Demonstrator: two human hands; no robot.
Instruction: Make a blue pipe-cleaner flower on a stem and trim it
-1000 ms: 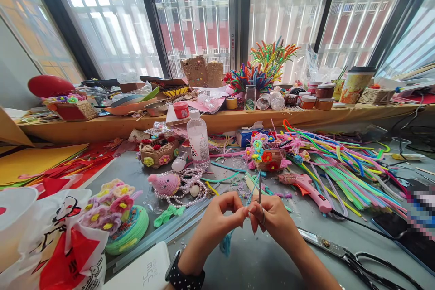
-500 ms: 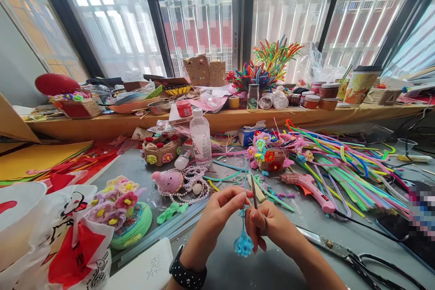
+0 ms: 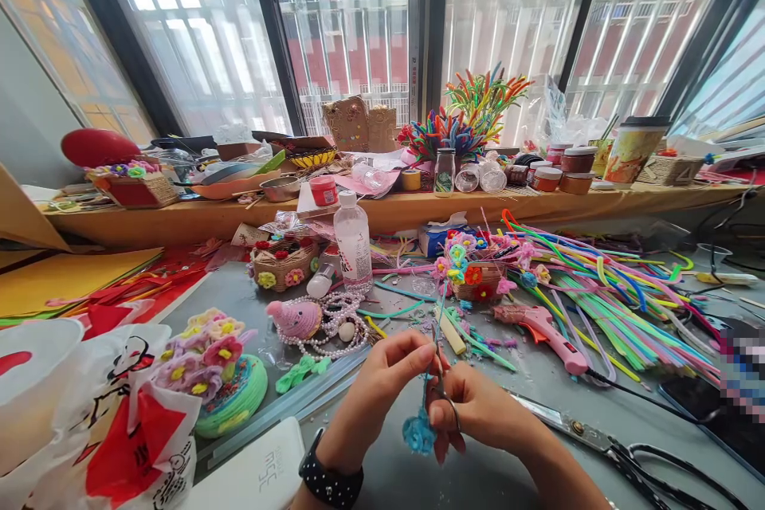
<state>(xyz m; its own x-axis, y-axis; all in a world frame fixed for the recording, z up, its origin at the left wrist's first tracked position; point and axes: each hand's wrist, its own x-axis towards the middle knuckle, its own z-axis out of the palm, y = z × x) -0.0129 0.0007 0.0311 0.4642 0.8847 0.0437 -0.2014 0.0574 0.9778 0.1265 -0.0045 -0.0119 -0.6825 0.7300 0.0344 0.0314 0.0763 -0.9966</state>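
Note:
My left hand (image 3: 394, 370) pinches the thin blue stem of a fluffy pipe-cleaner flower (image 3: 418, 434), whose light-blue head hangs below the fingers. The stem's free end sticks up above them. In my right hand (image 3: 469, 406) is a small pair of scissors (image 3: 441, 386), with fingers at the handle loops and the blades pointing up beside the stem. Whether the blades touch the stem I cannot tell. Close beyond my hands lie bits of trimmed fluff and a pale yellow stick (image 3: 453, 333).
A pink glue gun (image 3: 553, 335) with its cord and large black-handled shears (image 3: 603, 442) lie to the right. Pipe cleaners (image 3: 615, 327) spread behind them. A plastic bottle (image 3: 352, 243), a pink crocheted toy (image 3: 296, 320) and a white box (image 3: 256, 466) are at the left.
The flower head has swung slightly left and its stem now leans right. My right hand has turned, bringing a scissor loop into clearer view. My left hand has barely moved.

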